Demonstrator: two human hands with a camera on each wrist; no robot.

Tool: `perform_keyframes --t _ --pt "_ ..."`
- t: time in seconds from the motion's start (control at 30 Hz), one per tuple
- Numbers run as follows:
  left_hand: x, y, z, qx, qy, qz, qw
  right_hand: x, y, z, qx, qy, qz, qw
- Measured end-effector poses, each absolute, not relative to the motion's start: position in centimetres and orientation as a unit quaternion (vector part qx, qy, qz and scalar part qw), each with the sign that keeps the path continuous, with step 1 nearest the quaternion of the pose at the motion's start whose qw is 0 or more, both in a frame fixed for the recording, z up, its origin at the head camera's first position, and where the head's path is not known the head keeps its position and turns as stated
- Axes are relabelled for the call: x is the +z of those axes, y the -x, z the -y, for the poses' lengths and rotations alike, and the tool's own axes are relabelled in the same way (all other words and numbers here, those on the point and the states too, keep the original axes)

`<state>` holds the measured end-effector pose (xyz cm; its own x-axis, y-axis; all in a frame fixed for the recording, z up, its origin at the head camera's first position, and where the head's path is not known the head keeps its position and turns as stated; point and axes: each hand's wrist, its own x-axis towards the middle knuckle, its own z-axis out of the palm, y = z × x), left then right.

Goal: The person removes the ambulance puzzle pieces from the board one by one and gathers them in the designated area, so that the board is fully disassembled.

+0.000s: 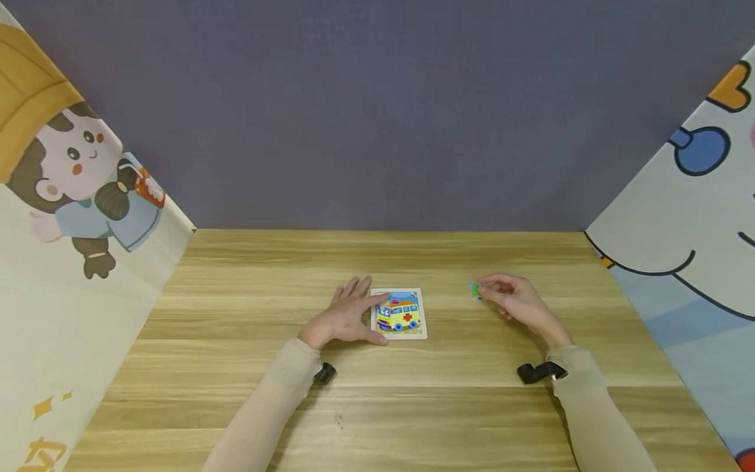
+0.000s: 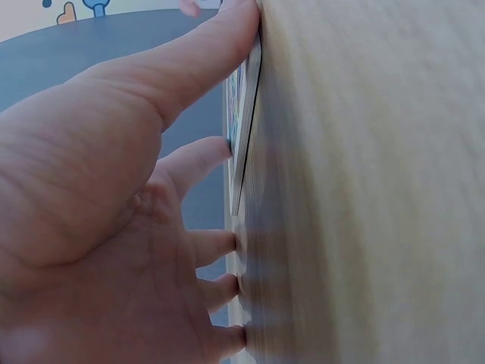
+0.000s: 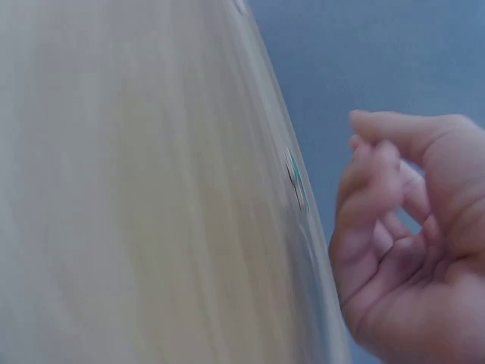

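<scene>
My left hand (image 1: pixel 348 314) lies at the left side of a square picture puzzle (image 1: pixel 406 321) showing a yellow ambulance. Its index finger reaches over the picture's top part, and the thumb rests by the lower edge. In the left wrist view the puzzle board (image 2: pixel 246 114) is seen edge-on, with the other fingertips down on the table beside it. To the right, my right hand (image 1: pixel 516 301) hovers with loosely curled fingers next to a small green and blue piece (image 1: pixel 475 290). The right wrist view shows that piece (image 3: pixel 296 178) on the table, apart from the fingers.
Both hands are over a wood-grain table (image 1: pixel 425 406). A dark grey-blue panel (image 1: pixel 383 118) rises behind it. Cartoon-printed panels (image 1: pixel 82 190) flank the table on the left and right. Each wrist wears a black camera mount (image 1: pixel 539 372).
</scene>
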<state>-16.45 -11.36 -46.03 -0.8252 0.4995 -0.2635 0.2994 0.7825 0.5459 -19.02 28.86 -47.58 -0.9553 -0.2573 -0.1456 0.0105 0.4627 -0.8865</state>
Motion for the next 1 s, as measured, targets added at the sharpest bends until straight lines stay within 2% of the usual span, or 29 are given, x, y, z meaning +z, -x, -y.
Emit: perform_keyframes --t 0.33,0.8,1.0 --pt "-46.0 16.6 10.3 0.253 -0.226 -0.919 0.201 -46.6 18.9 -22.6 -0.504 0.132 -0.831 0.196" --pt "-45.9 17.0 10.3 0.242 -0.217 -0.925 0.197 -46.7 20.1 -16.8 -0.510 0.157 -0.818 0.217" --pt "-45.8 16.5 11.3 0.252 -0.215 -0.922 0.198 -47.3 20.2 -14.0 -0.491 0.153 -0.833 0.204"
